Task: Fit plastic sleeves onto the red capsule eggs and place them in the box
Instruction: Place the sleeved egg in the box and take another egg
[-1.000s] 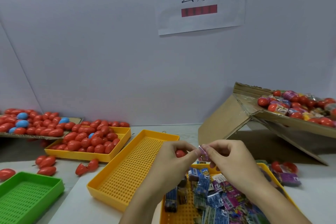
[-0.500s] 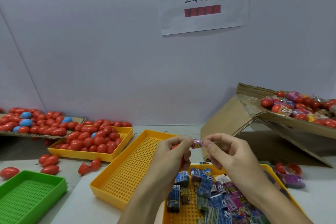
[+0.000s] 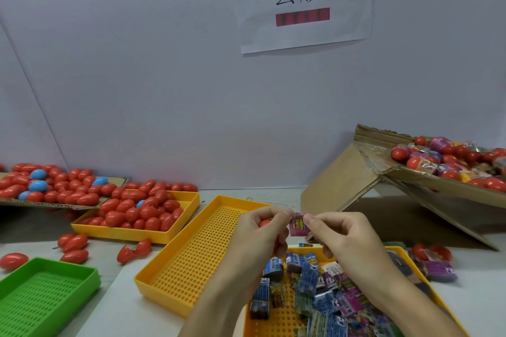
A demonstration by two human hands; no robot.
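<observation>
My left hand curls around a red capsule egg, mostly hidden in the palm, while its fingertips also pinch the left edge of a pink plastic sleeve. My right hand pinches the sleeve's right edge, so the sleeve hangs between both hands above the trays. Below them lies a yellow tray heaped with flat printed sleeves. The tilted cardboard box at the right holds several sleeved eggs.
An empty yellow mesh tray sits under my left hand. Further left stand a yellow tray full of red eggs, a cardboard sheet with more, loose eggs and a green tray. A paper sign hangs on the wall.
Both hands rose slightly and the pink sleeve turned from edge-on to hanging open-faced between the fingertips. The egg stayed in my left palm.
</observation>
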